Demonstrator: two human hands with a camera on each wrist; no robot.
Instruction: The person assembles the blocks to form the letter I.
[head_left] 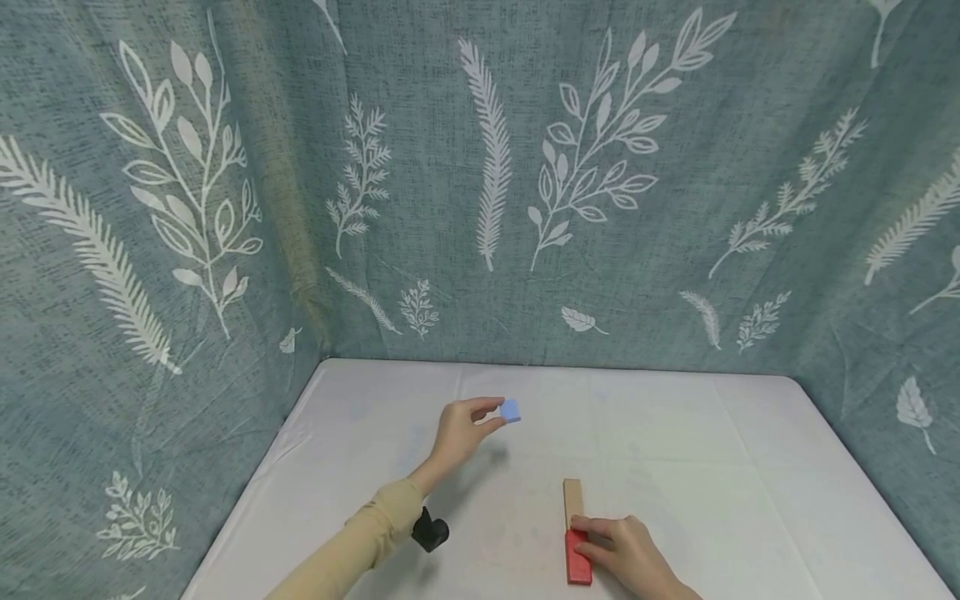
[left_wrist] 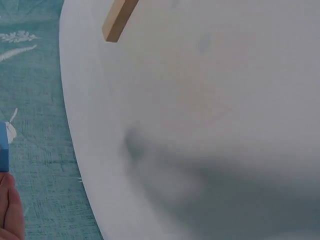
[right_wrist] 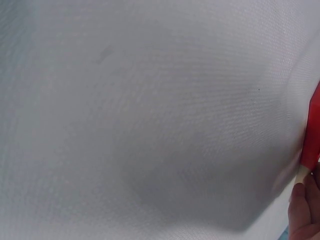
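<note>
A small blue block (head_left: 510,411) is pinched between the thumb and fingers of my left hand (head_left: 462,427), raised above the far middle of the table. At the left edge of the left wrist view, part of the blue block (left_wrist: 4,150) shows by the fingertips. My right hand (head_left: 622,546) has its thumb and fingers on a long red block (head_left: 578,568) lying on the table, near its far end. Beyond the red block, a plain wooden block (head_left: 573,498) lies end to end in line with it. In the right wrist view, the red block (right_wrist: 312,130) shows only in part.
A white cloth covers the table (head_left: 712,475). Behind it and along the sides hangs a green curtain (head_left: 450,317) with white leaf prints. A black wrist camera (head_left: 430,531) is at the left sleeve.
</note>
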